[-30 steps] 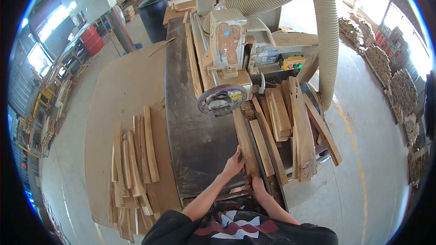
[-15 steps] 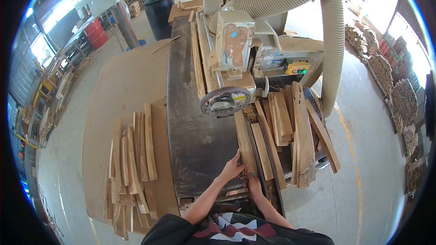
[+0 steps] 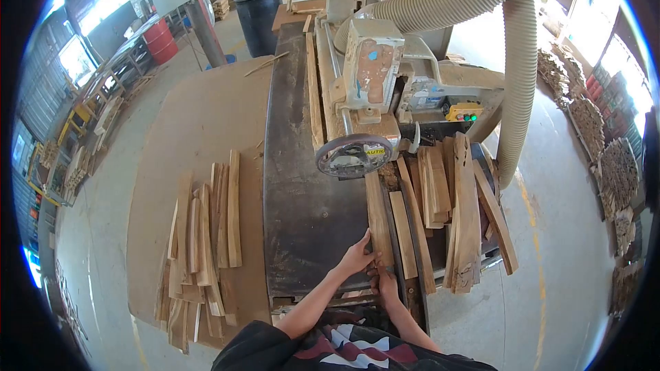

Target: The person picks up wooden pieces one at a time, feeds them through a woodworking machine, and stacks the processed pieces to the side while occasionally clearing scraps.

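A long wooden strip (image 3: 379, 223) lies on the dark machine table, its far end under the machine by the handwheel (image 3: 353, 156). My left hand (image 3: 359, 255) is closed at the strip's left edge near its near end, fingers gripping it. My right hand (image 3: 385, 283) is closed at the strip's near end, close beside the left one. A shorter strip (image 3: 403, 233) lies just right of it, parallel. Further right, a pile of boards (image 3: 465, 213) rests on the machine table.
Left of the machine, a brown board surface (image 3: 192, 106) bears a stack of strips (image 3: 199, 233). A ribbed hose (image 3: 519, 75) hangs at the right. Behind stand a black barrel (image 3: 258, 20) and a red drum (image 3: 160, 41). More wood stacks (image 3: 615, 172) line the right side.
The view has shifted, so the machine and piles sit slightly further right in frame. The strip has moved slightly forward toward the machine, with both hands still on it.
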The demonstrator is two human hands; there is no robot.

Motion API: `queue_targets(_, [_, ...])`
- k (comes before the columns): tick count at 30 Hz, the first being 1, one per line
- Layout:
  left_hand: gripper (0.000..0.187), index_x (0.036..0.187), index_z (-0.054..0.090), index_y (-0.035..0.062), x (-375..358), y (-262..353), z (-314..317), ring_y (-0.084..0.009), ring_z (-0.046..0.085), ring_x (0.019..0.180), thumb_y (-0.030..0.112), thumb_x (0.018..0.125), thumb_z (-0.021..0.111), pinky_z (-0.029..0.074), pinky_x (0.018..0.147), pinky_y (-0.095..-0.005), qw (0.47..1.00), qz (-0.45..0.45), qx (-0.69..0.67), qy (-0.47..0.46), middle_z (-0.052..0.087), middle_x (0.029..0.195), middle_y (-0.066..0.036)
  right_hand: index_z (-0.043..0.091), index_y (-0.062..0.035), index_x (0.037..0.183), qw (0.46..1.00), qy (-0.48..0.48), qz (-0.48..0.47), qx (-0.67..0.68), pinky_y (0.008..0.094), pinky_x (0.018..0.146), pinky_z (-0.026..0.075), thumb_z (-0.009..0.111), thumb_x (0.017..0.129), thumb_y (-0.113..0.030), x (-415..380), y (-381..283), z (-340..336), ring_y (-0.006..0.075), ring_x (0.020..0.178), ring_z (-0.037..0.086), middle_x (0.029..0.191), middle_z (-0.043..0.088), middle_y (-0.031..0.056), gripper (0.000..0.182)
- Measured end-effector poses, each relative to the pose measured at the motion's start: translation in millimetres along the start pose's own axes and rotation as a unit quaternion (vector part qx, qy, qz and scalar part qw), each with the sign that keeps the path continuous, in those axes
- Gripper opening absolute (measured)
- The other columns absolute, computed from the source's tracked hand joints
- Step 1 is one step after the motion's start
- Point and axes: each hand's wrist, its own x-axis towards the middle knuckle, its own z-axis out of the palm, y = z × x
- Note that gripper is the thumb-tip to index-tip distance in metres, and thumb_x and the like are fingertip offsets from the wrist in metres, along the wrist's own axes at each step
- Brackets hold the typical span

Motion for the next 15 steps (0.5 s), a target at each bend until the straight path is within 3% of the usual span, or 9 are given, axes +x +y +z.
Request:
queue_targets(12, [0.095,0.165,0.011,0.0075,5,-13,7,-0.0139,0.060,0.051,0.029,0.096,0.072,0.048,0.051,-0.0313,1.000,0.013,-0.004,0.018,0.070,0.071,-0.010,0.068,-0.0058,0.092,0.999,0.004,0.028,-0.019,0.0280,0.044,0.032,0.050,0.104,-0.057,-5,-14,5,0.0117,0.049,0.049,0.061,0.054,0.0004,0.056])
queue_targets(15, [0.087,0.164,0.021,0.0097,8,-13,13,-0.0126,0.061,0.052,0.028,0.095,0.072,0.049,0.052,-0.0310,0.997,0.022,0.007,0.071,0.070,0.070,-0.010,0.067,-0.0087,0.087,0.998,0.014,0.015,-0.052,0.0274,0.044,0.032,0.050,0.103,-0.059,12,-13,4,0.0115,0.049,0.050,0.061,0.054,-0.0007,0.055])
